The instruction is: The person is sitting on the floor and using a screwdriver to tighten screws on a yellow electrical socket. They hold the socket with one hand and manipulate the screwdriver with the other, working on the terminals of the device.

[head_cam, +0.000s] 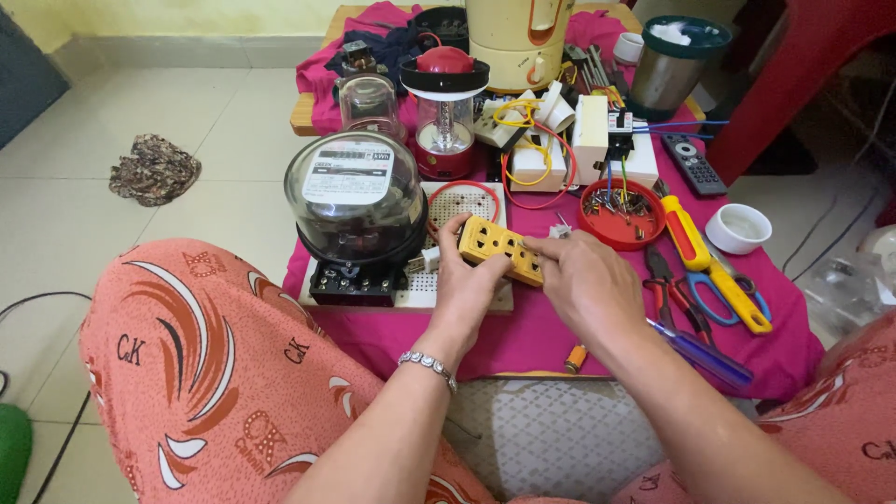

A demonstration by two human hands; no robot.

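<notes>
My left hand [464,285] and my right hand [586,286] together hold a yellow multi-socket strip [497,247] above a white perforated board [431,291]. The left fingers grip its left end; the right fingers pinch its right end. An electric meter with a clear dome [356,201] sits on the board, just left of my left hand. A silver bracelet [427,365] circles my left wrist.
The low table has a magenta cloth [523,341]. On it stand a red lantern [444,107], a red dish of small parts [622,213], white switch boxes with wires [560,140], a yellow-red screwdriver [711,264], scissors, a remote [694,164] and a white cup [738,228]. A rag [155,168] lies on the tiled floor.
</notes>
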